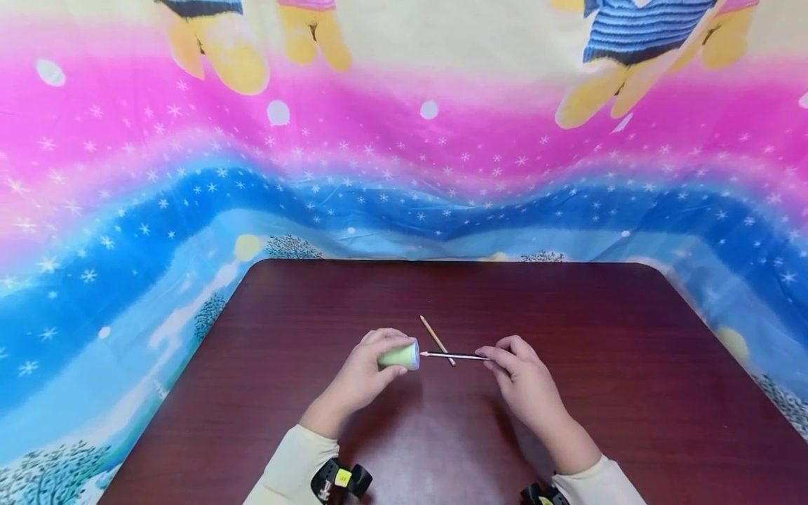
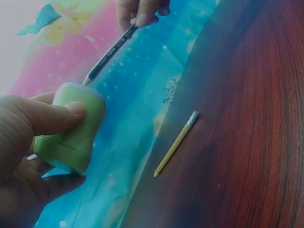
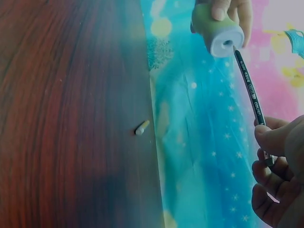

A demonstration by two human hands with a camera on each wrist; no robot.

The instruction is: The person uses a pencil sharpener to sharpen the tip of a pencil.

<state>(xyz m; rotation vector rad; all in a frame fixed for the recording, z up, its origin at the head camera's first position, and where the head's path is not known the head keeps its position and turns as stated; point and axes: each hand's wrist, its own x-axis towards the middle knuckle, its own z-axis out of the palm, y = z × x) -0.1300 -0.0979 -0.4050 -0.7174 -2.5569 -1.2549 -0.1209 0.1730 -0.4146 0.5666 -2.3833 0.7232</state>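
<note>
My left hand (image 1: 369,368) grips a green pencil sharpener (image 2: 76,128) around its waist, held on its side above the table. Its pale end, with a round hole visible in the right wrist view, faces my right hand (image 1: 527,382). That hand pinches a black pencil (image 3: 248,85) near its rear end between thumb and fingers. The sharpened tip is right at the sharpener's pale face, beside the hole; whether it touches I cannot tell. On the table behind lies a yellow pencil (image 2: 175,145) with a pale end, apart from both hands.
A dark red-brown wooden table (image 1: 284,301) with rounded far corners spreads under the hands. Behind and beside it hangs a colourful printed cloth (image 1: 379,154). Black straps with small devices (image 1: 341,480) sit on both wrists, over or near pale sleeves (image 1: 290,463).
</note>
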